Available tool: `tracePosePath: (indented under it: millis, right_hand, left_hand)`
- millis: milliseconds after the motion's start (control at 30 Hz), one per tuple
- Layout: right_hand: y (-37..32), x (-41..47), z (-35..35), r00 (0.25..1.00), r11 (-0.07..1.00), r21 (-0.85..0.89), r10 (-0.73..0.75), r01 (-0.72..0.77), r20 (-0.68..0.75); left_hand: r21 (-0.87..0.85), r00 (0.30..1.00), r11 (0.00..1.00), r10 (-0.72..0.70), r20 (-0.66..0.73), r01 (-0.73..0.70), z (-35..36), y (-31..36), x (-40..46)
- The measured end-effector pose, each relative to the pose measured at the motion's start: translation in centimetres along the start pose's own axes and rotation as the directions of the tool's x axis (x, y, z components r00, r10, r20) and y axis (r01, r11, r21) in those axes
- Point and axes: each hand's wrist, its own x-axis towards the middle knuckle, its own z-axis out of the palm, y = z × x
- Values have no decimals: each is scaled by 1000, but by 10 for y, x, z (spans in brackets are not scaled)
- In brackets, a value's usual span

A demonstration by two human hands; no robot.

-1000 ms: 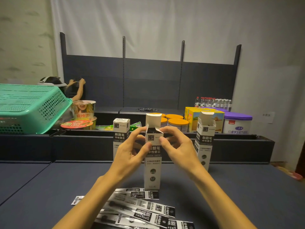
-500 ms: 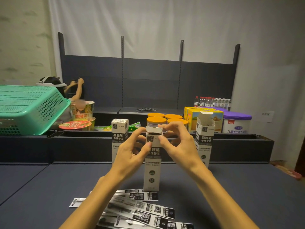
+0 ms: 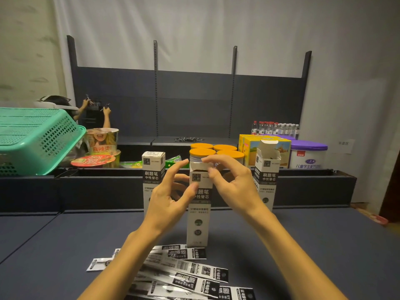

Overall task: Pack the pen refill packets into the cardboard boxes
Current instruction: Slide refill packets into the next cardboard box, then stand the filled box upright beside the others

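A shop mock-up — dark slotted shelving (image 3: 194,100) stocked with water bottles (image 3: 275,127), noodle cups (image 3: 104,139), jars (image 3: 216,151)

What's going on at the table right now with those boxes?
A person is working at the top flap of the middle tall black-and-white cardboard box, standing upright on the dark table. The left hand steadies its upper side; the right hand pinches the flap. A closed matching box stands to the left, an open-topped one to the right. Flat black-and-white refill packets lie unpacked in front.
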Motion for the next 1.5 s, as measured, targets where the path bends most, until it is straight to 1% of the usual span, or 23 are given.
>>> tracePosePath:
  millis: [300, 567, 700, 767, 833, 900, 933, 1000, 1033, 1100, 1167, 1233, 1300, 1400, 1500]
  right_hand:
    - [2, 4, -1, 999, 995, -85, -48, 50, 25]
    - [12, 0, -1, 994, 973, -208, -92, 103, 65]
    - [12, -2, -1, 996, 969, -231, -86, 92, 36]
    - [11, -5, -2, 996, 967, -240, -91, 89, 2]
    - [11, -7, -5, 996, 965, -252, -86, 77, -24]
    - [13, -11, -9, 997, 958, -281, -64, 53, -31]
    - [16, -14, -12, 998, 949, -311, -52, 41, -27]
    - [23, -19, -18, 1000, 902, -430, -25, 28, 12]
    - [25, -22, -22, 999, 857, -514, -9, 33, 48]
    - [29, -28, -26, 992, 747, -662, 33, 59, 126]
    - [30, -35, -28, 978, 653, -753, 89, 84, 187]
    - [29, -41, -28, 962, 581, -808, 153, 98, 226]
    - [29, -46, -28, 946, 536, -838, 209, 102, 249]
    - [28, -52, -27, 921, 482, -870, 284, 102, 265]
    - [25, -59, -28, 902, 451, -888, 342, 87, 263]
  left_hand:
    - [12, 1000, 1000, 4, 16, -4, -1, 1, 0]
    - [1, 999, 1000, 0, 41, 0, -2, 2, 0]
    - [-3, 997, 999, -33, 64, 33, -3, 3, -2]
    - [10, 992, 997, -80, 95, 80, -5, 3, -4]
    - [73, 983, 991, -121, 141, 111, -9, 0, -5]
    - [163, 957, 976, -178, 231, 142, -15, -7, -10]
    - [217, 931, 962, -224, 289, 164, -18, -12, -13]
    - [332, 870, 921, -324, 371, 202, -23, -21, -21]
    - [370, 850, 904, -360, 384, 216, -25, -26, -25]
    - [393, 838, 887, -396, 375, 244, -26, -31, -30]
    - [406, 832, 881, -405, 379, 244, -26, -34, -31]
    - [443, 817, 870, -411, 404, 218, -25, -34, -31]
    - [482, 811, 855, -415, 412, 192, -23, -34, -31]
    - [540, 802, 828, -424, 422, 153, -20, -34, -29]
    - [542, 798, 829, -416, 436, 137, -15, -38, -25]
